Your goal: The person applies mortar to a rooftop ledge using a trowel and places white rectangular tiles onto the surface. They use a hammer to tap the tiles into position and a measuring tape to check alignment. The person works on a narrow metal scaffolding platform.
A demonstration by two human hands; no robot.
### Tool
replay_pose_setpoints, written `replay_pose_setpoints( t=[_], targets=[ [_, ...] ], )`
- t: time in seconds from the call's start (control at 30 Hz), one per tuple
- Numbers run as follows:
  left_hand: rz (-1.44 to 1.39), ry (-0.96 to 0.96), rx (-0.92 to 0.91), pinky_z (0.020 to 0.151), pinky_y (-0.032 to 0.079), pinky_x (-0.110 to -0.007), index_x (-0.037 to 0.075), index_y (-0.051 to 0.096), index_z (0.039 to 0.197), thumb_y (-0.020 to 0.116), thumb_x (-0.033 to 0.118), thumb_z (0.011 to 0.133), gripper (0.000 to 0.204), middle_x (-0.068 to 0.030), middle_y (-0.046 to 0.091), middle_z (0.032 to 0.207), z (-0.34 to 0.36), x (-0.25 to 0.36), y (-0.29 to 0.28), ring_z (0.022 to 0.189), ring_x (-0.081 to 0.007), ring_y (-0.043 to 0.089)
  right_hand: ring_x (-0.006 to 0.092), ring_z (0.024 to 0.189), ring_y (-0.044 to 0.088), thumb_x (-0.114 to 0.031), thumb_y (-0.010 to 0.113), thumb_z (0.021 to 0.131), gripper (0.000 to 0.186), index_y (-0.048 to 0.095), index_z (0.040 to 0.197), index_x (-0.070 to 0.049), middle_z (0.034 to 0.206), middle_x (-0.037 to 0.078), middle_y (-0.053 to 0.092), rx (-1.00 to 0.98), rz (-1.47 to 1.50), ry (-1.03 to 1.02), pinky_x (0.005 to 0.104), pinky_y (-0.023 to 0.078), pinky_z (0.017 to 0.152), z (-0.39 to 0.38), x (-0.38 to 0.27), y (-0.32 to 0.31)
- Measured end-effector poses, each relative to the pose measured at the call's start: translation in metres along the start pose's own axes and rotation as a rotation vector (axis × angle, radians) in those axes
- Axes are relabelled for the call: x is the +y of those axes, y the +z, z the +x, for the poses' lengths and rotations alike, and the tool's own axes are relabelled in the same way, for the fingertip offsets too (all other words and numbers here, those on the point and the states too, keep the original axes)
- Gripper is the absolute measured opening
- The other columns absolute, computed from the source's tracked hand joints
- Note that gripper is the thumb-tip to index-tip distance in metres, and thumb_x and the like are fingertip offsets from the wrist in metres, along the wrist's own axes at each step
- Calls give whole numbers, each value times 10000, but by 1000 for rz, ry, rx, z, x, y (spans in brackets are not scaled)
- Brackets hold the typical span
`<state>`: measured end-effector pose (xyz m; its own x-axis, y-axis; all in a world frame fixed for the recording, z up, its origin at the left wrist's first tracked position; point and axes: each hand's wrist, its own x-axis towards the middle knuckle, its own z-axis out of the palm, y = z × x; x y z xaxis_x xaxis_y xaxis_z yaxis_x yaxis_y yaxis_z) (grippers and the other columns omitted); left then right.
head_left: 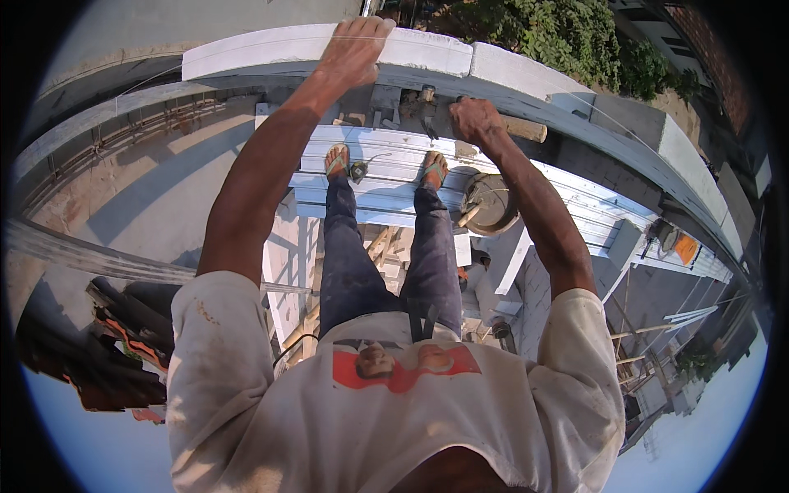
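Note:
My left hand (pixel 355 54) is on a long white block (pixel 271 54) in the top course of a curved wall, its fingers over the upper edge and its thumb toward the near face. Lower and to the right, my right hand (pixel 478 122) is closed in a fist, with a small dark end by its thumb; what it grips is mostly hidden. A thick pale wooden cylinder (pixel 526 129) shows just beyond that wrist, and I cannot tell whether it is joined to the held thing. Another white block (pixel 534 78) butts against the first.
My sandalled feet stand on ribbed metal planks (pixel 378 168). A round bucket of grey mortar (pixel 491 204) is beside my right foot. A thin string line (pixel 608 117) runs along the wall. Openings between the supports below show a drop. An orange item (pixel 685 248) lies at far right.

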<state>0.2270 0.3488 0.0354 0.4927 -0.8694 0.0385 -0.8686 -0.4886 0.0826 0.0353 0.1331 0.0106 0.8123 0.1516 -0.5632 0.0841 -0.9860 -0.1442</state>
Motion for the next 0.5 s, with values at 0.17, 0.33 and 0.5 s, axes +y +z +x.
replay_pose_setpoints(
  t=[0.17,0.33,0.5],
  targets=[
    [24,-16,34,1036,448,-433,65,542,1395,800,28,685,756,-96,632,1229,3,4,-1,1204,-292,601,351,904,763,-177,588,940,218,753,1003,-50,967,214,761,-18,70,68,456,626,785,5,5,7],
    [20,-42,-4,1063,447,-445,63,534,1410,791,26,696,759,-108,629,1255,3,5,-2,1228,-302,594,357,902,758,-158,570,924,240,755,998,-24,962,226,758,-144,74,36,460,625,785,8,0,1],
    [14,-27,38,1093,439,-455,56,533,1413,772,15,708,746,-125,625,1294,1,2,4,1260,-314,583,352,874,767,-157,587,906,238,756,967,-1,972,240,758,-54,41,-3,459,629,753,8,1,9]
  ],
)
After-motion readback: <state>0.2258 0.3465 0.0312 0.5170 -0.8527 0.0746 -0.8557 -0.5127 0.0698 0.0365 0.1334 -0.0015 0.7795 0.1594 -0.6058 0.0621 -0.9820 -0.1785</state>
